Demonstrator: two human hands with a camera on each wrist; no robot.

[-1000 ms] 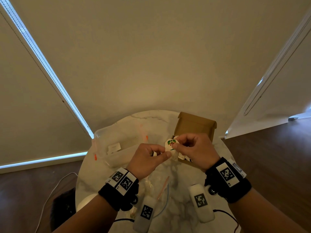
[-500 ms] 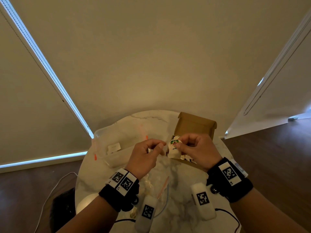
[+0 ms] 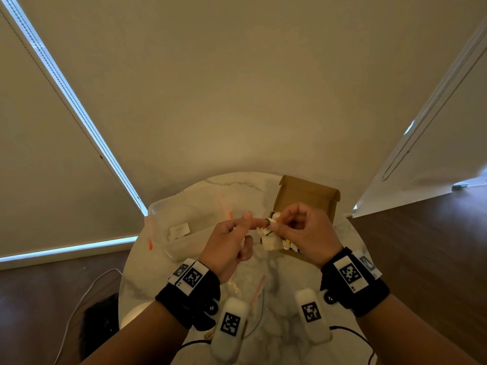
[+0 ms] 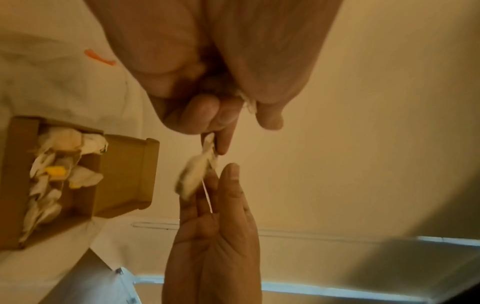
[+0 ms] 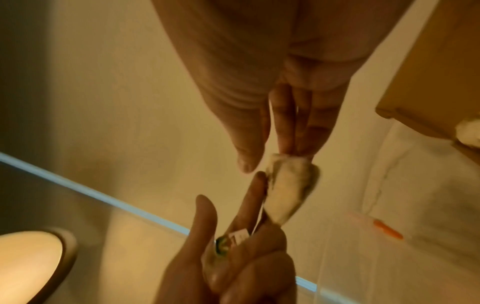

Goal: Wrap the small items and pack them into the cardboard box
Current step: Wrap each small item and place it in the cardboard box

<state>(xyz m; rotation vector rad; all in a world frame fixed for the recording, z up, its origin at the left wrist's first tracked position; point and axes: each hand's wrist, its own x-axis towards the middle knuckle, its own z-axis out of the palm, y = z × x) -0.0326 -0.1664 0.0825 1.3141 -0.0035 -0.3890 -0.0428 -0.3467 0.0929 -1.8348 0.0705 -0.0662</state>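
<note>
A small item wrapped in white paper [image 3: 271, 242] hangs above the marble table, just in front of the open cardboard box [image 3: 305, 198]. My right hand [image 3: 303, 227] pinches the top of it between thumb and fingers [image 5: 285, 131]. From the left, my left hand [image 3: 229, 241] stretches its index finger straight against the bundle's upper end, where a green-edged sticker [image 3: 267, 220] shows. Its other fingers curl round a small printed scrap [image 5: 230, 241]. In the left wrist view the wrapped bundle [image 4: 194, 174] is blurred, and the box [image 4: 124, 174] holds several wrapped items.
A clear plastic bin [image 3: 179, 219] with orange latches stands on the table's left, next to the box. Clear zip bags [image 3: 255, 288] lie near the table's front edge [image 3: 123, 285]. Cables run on the dark floor at the left.
My left index finger has straightened and reached right onto the top of the bundle; before, that hand pinched beside it. The right hand keeps its hold, slightly shifted.
</note>
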